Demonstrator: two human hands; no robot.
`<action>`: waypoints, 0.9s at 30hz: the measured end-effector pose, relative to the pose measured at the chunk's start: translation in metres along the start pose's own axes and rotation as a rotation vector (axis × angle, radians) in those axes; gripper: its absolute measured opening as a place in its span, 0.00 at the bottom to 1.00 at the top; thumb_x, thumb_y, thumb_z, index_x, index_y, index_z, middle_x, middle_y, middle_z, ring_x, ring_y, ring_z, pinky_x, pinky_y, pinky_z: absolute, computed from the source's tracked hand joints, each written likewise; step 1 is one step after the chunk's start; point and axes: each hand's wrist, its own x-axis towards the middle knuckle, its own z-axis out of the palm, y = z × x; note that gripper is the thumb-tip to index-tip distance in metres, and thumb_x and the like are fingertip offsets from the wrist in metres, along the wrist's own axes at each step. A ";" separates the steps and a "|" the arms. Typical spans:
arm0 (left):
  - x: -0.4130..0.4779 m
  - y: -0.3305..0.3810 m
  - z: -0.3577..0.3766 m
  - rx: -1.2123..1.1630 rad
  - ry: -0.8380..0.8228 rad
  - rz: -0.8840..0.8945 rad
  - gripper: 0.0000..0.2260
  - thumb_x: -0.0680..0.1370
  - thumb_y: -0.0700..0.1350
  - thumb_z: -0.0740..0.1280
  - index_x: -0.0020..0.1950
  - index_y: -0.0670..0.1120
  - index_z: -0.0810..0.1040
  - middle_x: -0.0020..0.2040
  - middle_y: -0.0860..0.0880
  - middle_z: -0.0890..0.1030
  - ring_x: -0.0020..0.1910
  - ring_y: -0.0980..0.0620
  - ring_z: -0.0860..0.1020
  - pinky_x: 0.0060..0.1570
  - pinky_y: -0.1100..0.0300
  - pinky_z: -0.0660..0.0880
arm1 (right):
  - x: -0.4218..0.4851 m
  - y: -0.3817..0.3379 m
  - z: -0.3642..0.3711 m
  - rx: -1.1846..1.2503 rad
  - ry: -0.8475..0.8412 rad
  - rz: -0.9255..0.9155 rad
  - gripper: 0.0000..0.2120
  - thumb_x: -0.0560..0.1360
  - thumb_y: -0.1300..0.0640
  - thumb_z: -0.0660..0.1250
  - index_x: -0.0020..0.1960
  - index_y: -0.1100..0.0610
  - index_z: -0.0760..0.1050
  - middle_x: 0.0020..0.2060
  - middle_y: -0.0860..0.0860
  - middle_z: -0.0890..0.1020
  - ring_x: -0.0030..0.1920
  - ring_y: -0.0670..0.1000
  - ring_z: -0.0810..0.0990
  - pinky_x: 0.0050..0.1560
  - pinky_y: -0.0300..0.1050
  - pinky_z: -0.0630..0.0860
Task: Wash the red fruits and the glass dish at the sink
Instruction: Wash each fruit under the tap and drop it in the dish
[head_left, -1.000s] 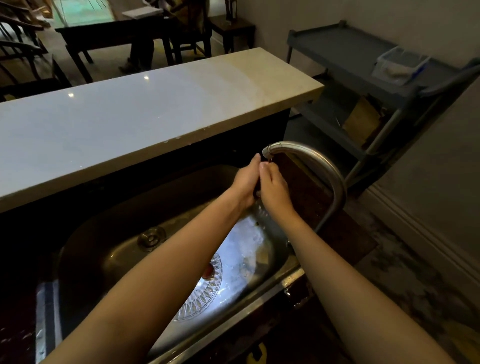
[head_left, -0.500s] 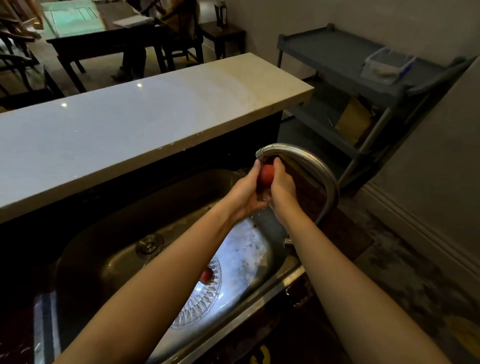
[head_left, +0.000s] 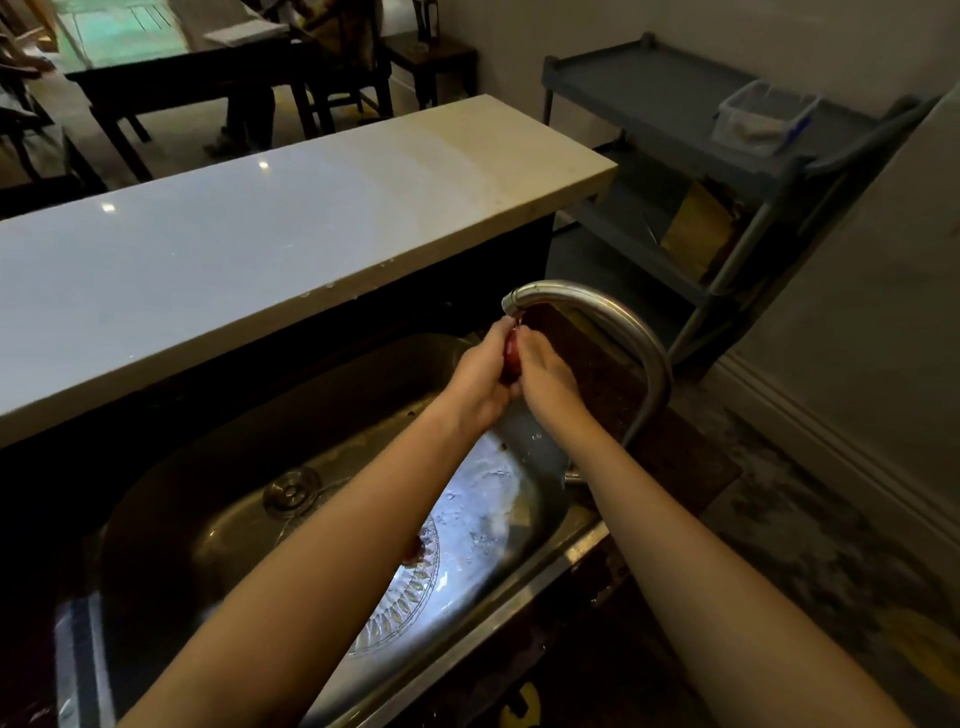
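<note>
The left hand (head_left: 480, 382) and the right hand (head_left: 545, 376) hold one red fruit (head_left: 511, 356) between them, fingers curled around it, just under the faucet (head_left: 597, 312) spout. The glass dish (head_left: 415, 592) lies in the sink (head_left: 208, 493), at 7 o'clock from the hands, with a second red fruit (head_left: 413, 551) on it.

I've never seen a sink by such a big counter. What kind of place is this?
Probably a cafe or restaurant: a steel sink with a curved tap sits beside a long stone counter, dining tables stand beyond, and a grey service cart stands nearby.
</note>
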 end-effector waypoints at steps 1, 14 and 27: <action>0.001 0.001 -0.001 -0.015 -0.003 -0.008 0.09 0.80 0.49 0.60 0.48 0.47 0.76 0.47 0.47 0.78 0.51 0.50 0.77 0.49 0.57 0.75 | -0.004 0.005 -0.003 -0.072 -0.047 -0.062 0.18 0.78 0.41 0.50 0.64 0.41 0.68 0.55 0.48 0.76 0.49 0.45 0.76 0.44 0.37 0.69; 0.022 0.000 0.000 -0.120 -0.060 -0.164 0.09 0.78 0.49 0.63 0.47 0.44 0.72 0.38 0.46 0.74 0.26 0.55 0.76 0.16 0.69 0.66 | -0.051 0.053 -0.019 -0.763 0.182 0.040 0.14 0.78 0.60 0.58 0.62 0.63 0.70 0.60 0.59 0.73 0.57 0.60 0.76 0.55 0.51 0.74; 0.020 0.001 -0.010 -0.041 -0.056 -0.105 0.04 0.76 0.43 0.67 0.47 0.46 0.72 0.42 0.46 0.75 0.32 0.55 0.77 0.21 0.69 0.72 | -0.052 0.066 -0.018 -0.797 0.199 0.023 0.10 0.77 0.65 0.58 0.53 0.61 0.77 0.49 0.59 0.82 0.49 0.58 0.81 0.49 0.49 0.79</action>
